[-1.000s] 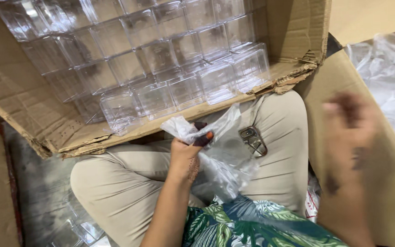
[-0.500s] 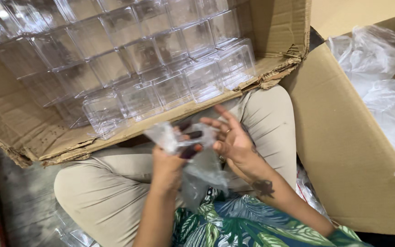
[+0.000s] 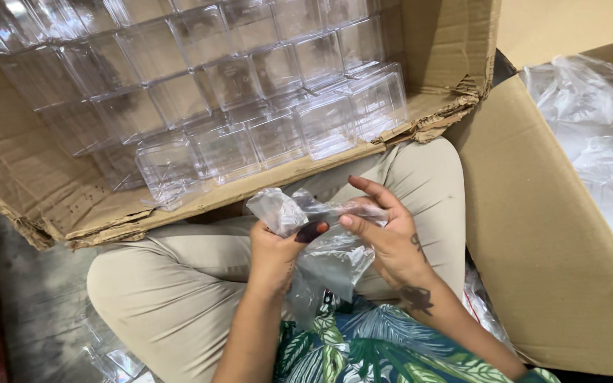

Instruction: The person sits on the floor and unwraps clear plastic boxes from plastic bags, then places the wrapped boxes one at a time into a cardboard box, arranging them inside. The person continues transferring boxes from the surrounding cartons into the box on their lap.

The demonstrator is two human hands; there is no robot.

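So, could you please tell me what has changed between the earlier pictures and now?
The right hand, raised off to the side a second ago, has come in and taken hold of the clear plastic bag, its fingers spread over the top. The left hand keeps its grip on the bag above the lap. The cardboard box of clear plastic cases is unchanged.
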